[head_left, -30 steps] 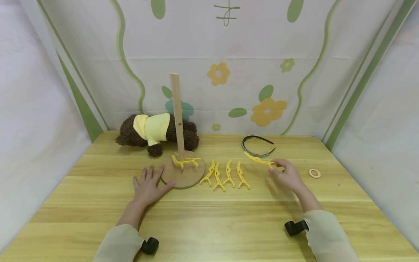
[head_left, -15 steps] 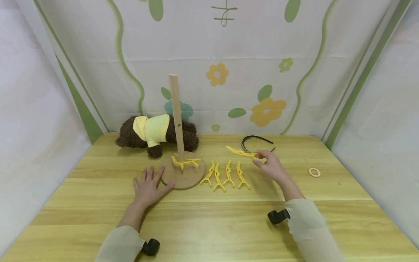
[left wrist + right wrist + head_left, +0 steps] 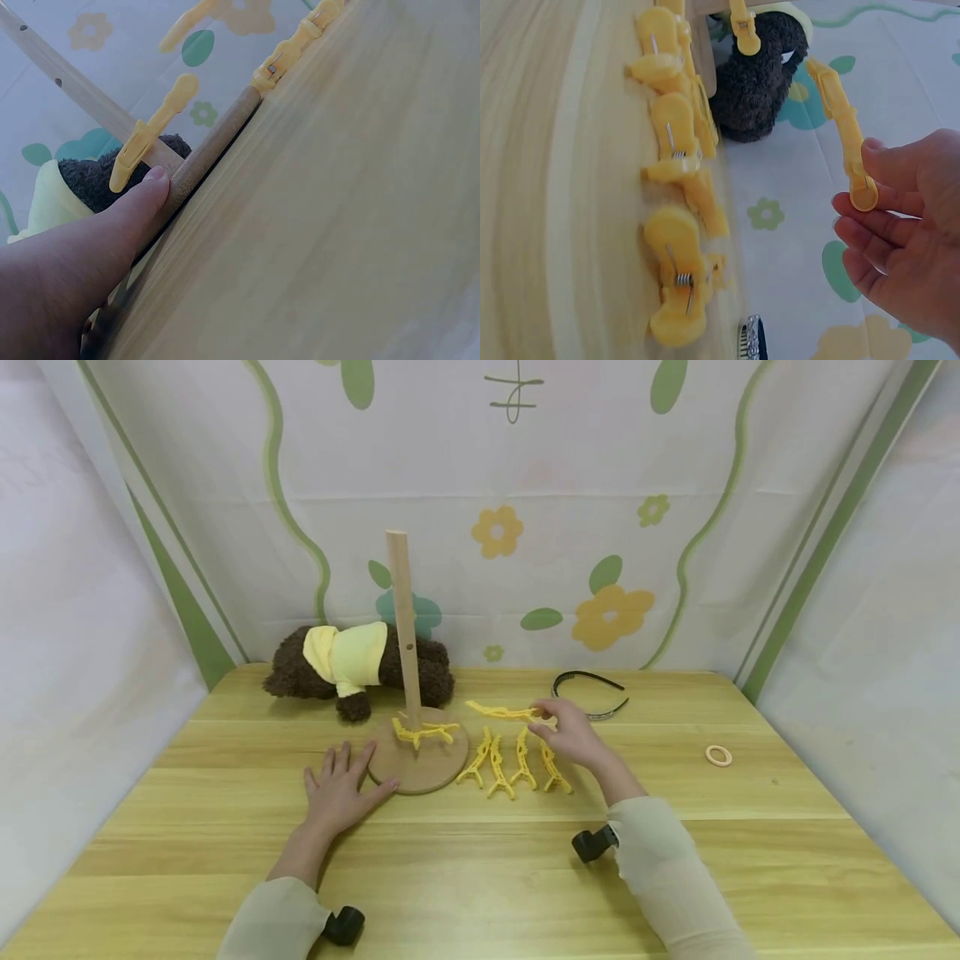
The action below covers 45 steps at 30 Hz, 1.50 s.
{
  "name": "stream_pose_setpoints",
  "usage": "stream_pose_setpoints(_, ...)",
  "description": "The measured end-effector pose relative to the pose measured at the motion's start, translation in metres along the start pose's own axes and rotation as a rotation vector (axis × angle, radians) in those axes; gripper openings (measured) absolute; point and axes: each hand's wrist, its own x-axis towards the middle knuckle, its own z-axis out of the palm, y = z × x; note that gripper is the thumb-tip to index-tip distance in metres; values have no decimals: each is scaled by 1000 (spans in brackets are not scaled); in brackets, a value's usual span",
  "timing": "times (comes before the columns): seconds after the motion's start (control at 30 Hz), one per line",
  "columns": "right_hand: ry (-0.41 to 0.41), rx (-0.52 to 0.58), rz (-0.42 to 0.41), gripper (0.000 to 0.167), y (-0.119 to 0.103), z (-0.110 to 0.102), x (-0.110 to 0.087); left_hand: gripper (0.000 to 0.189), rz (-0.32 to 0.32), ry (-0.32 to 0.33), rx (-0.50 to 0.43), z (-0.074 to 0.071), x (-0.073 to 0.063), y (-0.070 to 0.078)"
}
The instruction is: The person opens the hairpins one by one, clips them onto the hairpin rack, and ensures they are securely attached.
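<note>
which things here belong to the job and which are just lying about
Likely the job's:
held yellow plastic clip
four yellow plastic clips in a row
round-based wooden stand
yellow plastic clips at its post

Apparently lying about:
brown plush toy in yellow top
black arched headband
small pale ring

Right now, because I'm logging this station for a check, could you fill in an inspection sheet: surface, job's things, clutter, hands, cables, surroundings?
Surface: wood-grain table, no spill visible.
Job's things: one yellow clip held in the air; four loose clips in a row beside the stand, which is upright; more yellow pieces at its foot, count unclear.
Clutter: plush toy lying at the back; headband; ring.
Hands: left hand flat, thumb touching the base; right hand pinching the clip.
Cables: nothing seen.
Surroundings: white cloth with printed flowers and leaves behind the table.
</note>
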Motion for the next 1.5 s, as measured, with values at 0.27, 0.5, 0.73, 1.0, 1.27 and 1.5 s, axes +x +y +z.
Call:
stream_pose_setpoints(0.27,-15,-33,-42,32,-15,10,11,85,6,3,3,0,2,0)
stream_pose_setpoints(0.5,23,-29,-89,22,-29,28,23,85,8,-2,0,-1,2,0)
stream_pose_setpoints(0.73,56,22,-100,16,-47,44,36,84,10,0,-7,-1,1,1)
stream_pose_setpoints(1.0,25,61,-71,15,-61,59,47,84,10,0,2,-1,1,1)
stream_pose_setpoints(1.27,6,75,-20,17,-70,68,54,84,6,-3,-2,0,1,1)
stream_pose_setpoints(1.5,4,80,-15,15,-77,73,58,84,8,-1,5,0,2,-2)
